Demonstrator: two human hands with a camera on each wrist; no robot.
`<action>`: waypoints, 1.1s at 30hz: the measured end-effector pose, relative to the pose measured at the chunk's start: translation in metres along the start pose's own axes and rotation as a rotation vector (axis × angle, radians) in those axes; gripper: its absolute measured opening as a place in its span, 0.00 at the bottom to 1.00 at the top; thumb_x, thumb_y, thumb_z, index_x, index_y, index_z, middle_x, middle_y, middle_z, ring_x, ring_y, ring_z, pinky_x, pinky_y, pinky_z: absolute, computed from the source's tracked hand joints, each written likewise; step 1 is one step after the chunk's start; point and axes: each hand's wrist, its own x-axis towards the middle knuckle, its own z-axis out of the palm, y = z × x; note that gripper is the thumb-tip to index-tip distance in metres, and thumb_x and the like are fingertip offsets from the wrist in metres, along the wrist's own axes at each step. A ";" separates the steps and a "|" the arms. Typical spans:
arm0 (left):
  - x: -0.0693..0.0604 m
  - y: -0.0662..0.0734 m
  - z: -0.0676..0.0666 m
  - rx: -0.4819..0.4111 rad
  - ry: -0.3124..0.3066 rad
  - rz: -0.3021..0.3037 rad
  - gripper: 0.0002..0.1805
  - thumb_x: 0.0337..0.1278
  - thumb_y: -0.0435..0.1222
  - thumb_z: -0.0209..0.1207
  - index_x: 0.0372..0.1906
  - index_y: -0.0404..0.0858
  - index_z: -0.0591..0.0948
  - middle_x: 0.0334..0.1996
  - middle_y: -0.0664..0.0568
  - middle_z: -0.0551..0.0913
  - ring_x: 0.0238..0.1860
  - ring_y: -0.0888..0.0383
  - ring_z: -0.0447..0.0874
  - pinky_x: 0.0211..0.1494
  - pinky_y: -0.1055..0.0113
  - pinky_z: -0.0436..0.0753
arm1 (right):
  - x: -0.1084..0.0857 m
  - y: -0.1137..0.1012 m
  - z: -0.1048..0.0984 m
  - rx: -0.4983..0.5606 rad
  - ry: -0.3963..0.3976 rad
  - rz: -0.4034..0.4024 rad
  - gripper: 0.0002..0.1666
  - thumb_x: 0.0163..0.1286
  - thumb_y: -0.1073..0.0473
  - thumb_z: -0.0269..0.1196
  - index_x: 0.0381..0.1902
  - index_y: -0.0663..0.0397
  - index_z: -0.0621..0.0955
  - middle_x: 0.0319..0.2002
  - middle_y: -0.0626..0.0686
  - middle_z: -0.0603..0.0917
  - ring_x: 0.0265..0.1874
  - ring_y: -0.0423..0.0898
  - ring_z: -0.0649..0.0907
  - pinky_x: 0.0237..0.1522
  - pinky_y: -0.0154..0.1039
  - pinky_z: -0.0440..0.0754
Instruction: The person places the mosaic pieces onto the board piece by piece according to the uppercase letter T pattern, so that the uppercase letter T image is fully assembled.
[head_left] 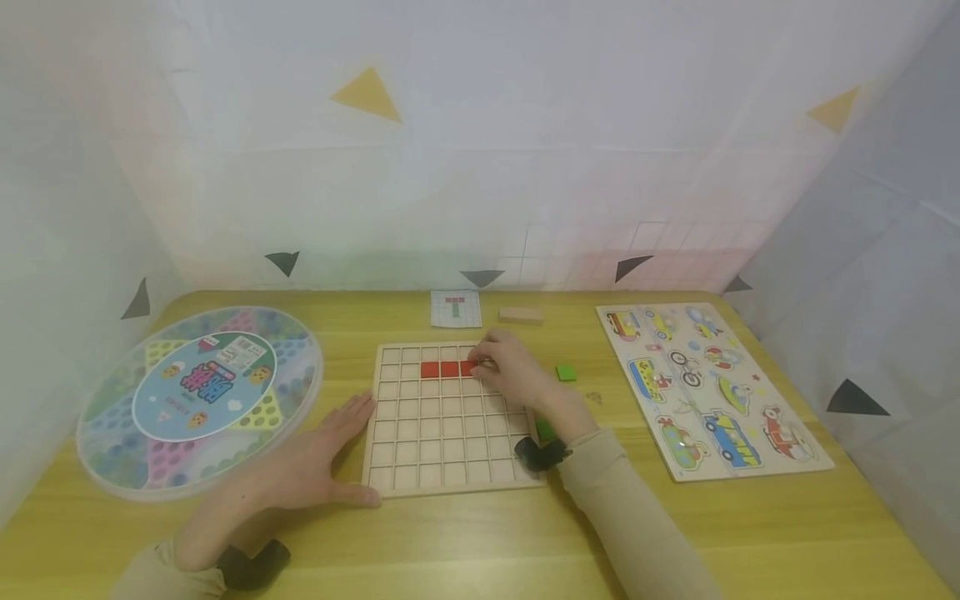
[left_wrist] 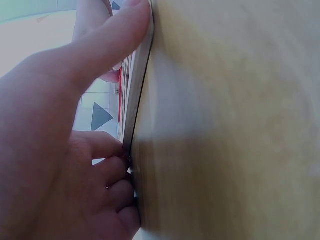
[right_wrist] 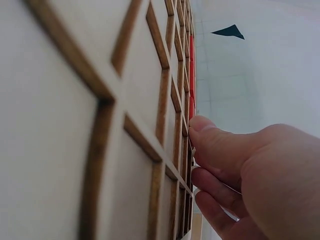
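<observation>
A wooden grid board lies on the table, and red square tiles sit side by side in its second row from the far edge. At that row's right end my right hand has thumb and fingertips on a red tile, partly covering it. The right wrist view shows the thumb at the end of the red line. My left hand steadies the board's left side, thumb at the near corner and fingers spread along the edge. Green tiles lie right of the board, one partly hidden by my right wrist.
A pattern card with a red and green T and a wooden block lie behind the board. A round Chinese checkers set is on the left. A vehicle picture puzzle lies right. Fabric walls enclose the table.
</observation>
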 end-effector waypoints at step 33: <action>0.001 0.000 0.001 0.004 -0.006 -0.015 0.70 0.38 0.72 0.65 0.81 0.44 0.46 0.82 0.46 0.42 0.79 0.38 0.43 0.78 0.38 0.52 | -0.001 -0.003 -0.002 0.027 -0.002 0.016 0.10 0.70 0.60 0.65 0.47 0.55 0.86 0.43 0.51 0.78 0.42 0.47 0.74 0.45 0.41 0.77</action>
